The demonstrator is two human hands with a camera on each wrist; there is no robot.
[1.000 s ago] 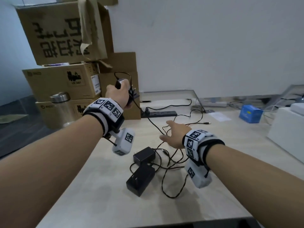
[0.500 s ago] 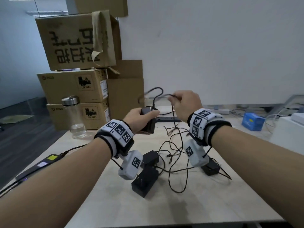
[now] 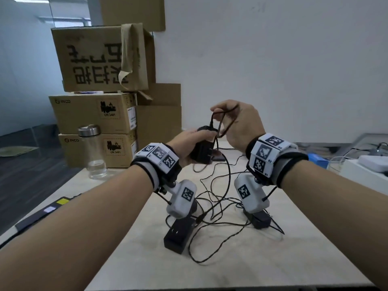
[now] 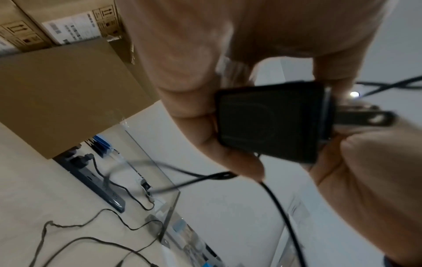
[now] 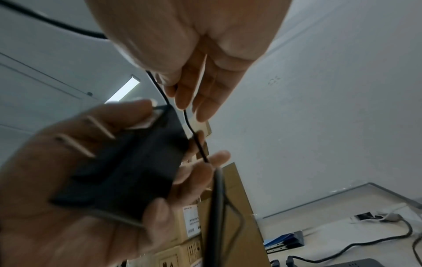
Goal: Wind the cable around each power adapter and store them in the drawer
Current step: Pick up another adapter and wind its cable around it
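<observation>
My left hand grips a black power adapter above the table, prongs pointing toward me. In the left wrist view the fingers and thumb clamp the adapter by its sides. My right hand is just right of and above it, pinching a loop of the adapter's thin black cable. In the right wrist view the cable runs from the right hand's fingers down past the adapter. More of the cable trails down to a tangle on the table. Two other adapters lie there.
Stacked cardboard boxes stand at the back left with a glass bottle in front. A power strip lies by the wall. A blue box and a white device sit at the right. A flat black device lies at the table's left edge.
The left hand brought the adapter down from the boxes toward the middle. The right hand rose from the table, took the cable and now holds a loop of it over the adapter.
</observation>
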